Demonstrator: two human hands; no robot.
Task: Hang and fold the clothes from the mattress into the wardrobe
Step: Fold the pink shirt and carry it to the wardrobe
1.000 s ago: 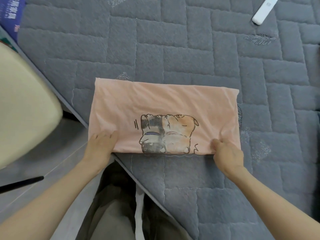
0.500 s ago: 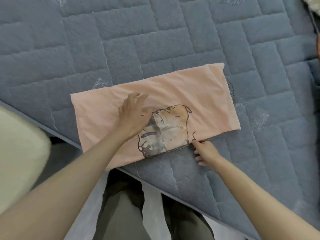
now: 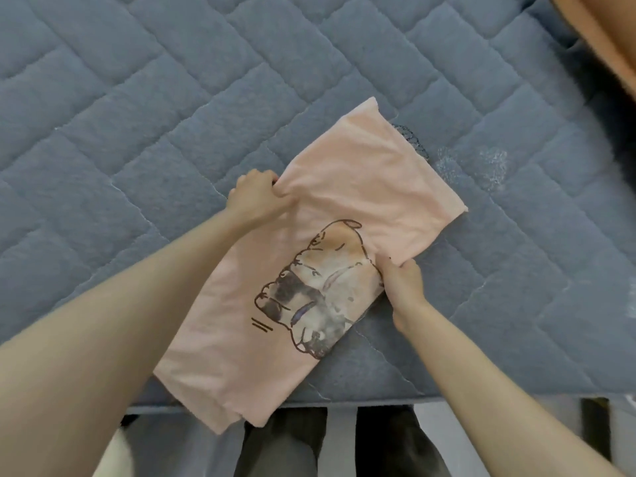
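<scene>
A peach T-shirt (image 3: 371,187) with a brown cartoon print lies folded into a long strip, slanting across the grey quilted mattress (image 3: 144,139). Its near end hangs over the mattress edge. My left hand (image 3: 256,197) grips the strip's left edge about halfway along, bunching the cloth. My right hand (image 3: 401,280) pinches the opposite edge, just beside the print. The wardrobe is out of view.
An orange cloth (image 3: 605,39) shows at the top right corner. The mattress front edge (image 3: 378,397) runs along the bottom, with my dark trousers (image 3: 285,442) and pale floor below it.
The view has swung so the shirt lies diagonally. My left hand moved from lying flat on the shirt to gripping its left edge; my right hand now pinches the right edge.
</scene>
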